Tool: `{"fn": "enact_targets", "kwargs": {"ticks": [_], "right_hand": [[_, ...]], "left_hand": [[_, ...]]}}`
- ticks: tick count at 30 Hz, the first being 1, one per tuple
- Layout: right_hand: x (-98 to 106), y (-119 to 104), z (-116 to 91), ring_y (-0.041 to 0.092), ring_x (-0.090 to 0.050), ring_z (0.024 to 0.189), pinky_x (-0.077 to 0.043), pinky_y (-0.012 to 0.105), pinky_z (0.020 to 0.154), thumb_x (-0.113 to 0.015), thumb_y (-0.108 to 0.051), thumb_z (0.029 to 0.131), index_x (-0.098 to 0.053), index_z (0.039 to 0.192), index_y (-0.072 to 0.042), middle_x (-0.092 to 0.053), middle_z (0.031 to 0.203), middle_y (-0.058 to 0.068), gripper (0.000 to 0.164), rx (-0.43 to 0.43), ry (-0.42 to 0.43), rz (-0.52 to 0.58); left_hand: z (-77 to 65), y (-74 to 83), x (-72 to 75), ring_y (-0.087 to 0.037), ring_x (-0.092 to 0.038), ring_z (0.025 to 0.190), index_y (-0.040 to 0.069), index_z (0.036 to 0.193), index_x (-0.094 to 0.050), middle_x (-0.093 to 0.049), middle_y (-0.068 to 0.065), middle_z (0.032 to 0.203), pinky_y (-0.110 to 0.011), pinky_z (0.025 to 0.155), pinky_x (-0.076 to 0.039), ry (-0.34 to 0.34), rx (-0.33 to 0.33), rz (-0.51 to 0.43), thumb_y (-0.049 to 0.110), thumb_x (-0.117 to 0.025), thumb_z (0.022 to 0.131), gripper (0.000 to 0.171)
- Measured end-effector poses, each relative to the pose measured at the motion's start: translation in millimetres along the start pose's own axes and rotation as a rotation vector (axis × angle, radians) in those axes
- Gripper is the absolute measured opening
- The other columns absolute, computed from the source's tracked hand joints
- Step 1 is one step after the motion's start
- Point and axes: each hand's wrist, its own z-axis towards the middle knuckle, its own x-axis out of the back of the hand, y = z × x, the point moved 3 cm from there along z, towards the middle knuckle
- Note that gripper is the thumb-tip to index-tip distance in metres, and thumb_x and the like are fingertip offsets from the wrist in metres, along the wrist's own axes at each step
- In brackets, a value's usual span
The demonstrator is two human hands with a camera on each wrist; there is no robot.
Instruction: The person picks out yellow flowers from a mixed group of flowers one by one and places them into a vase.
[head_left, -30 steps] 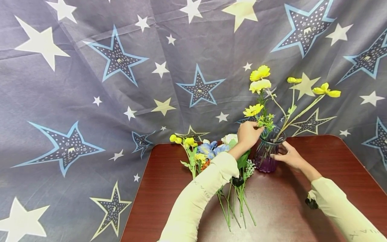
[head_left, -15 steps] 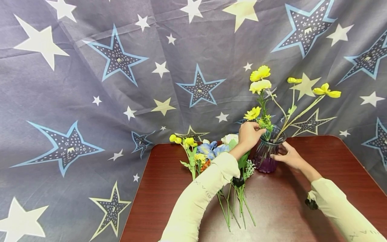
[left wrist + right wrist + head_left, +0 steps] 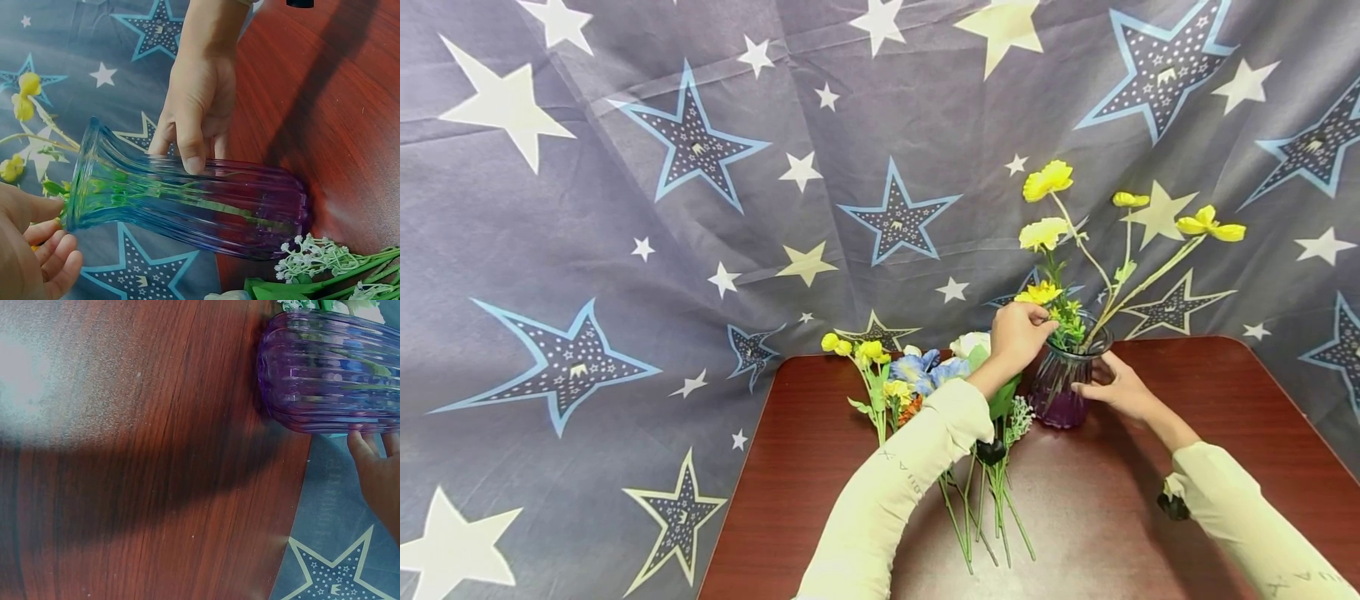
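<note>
A ribbed glass vase, bluish at the neck and purple at the base, stands upright on the table. My left hand is at its mouth, thumb and fingers pinching the leafy stem of a yellow flower spray whose lower end is inside the glass. Low on the vase's right side, my right hand holds it, the thumb in front and fingers reaching behind. Another yellow flower stem leans right out of the vase. In the left wrist view, stems show through the glass.
Left of the vase lies a pile of loose artificial flowers, yellow, blue, white and orange, with green stems pointing toward me. My left forearm crosses over it. A star-printed cloth hangs behind the reddish wooden table.
The yellow flower spray in my left hand has sunk lower into the vase, its blooms now nearer the rim. The right hand and the vase have stayed in place.
</note>
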Motion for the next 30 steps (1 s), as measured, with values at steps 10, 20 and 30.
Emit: {"fn": "enact_targets", "kwargs": {"ticks": [10,20,30], "right_hand": [[-1,2,0,-0.012,-0.055,0.103,-0.050,0.011,0.087,-0.076,-0.006,0.090,-0.032,0.154,0.000,-0.054,0.113,-0.025,0.078,0.013,-0.012,0.037],[1,3,1,-0.012,-0.055,0.104,-0.049,0.010,0.087,-0.076,-0.007,0.090,-0.032,0.154,0.002,-0.059,0.124,-0.001,0.078,0.014,-0.011,-0.018],[-1,3,0,-0.013,-0.051,0.104,-0.048,0.010,0.087,-0.075,-0.008,0.091,-0.028,0.155,0.002,-0.051,0.140,0.031,0.080,-0.009,-0.019,-0.032]], "left_hand": [[-3.7,-2.3,4.4,-0.002,-0.069,0.075,0.018,0.099,-0.082,-0.080,0.006,0.092,-0.008,0.062,-0.044,-0.009,-0.011,-0.010,0.028,-0.079,0.091,0.013],[-6.4,-3.9,11.2,0.002,-0.065,0.068,0.021,0.097,-0.082,-0.079,0.009,0.088,-0.009,0.056,-0.042,-0.012,-0.008,0.014,0.032,-0.077,0.092,0.013],[-8.1,-7.3,27.2,0.005,-0.059,0.062,0.023,0.093,-0.082,-0.078,0.009,0.084,-0.010,0.052,-0.041,-0.034,-0.052,0.022,0.036,-0.076,0.093,0.015]]}}
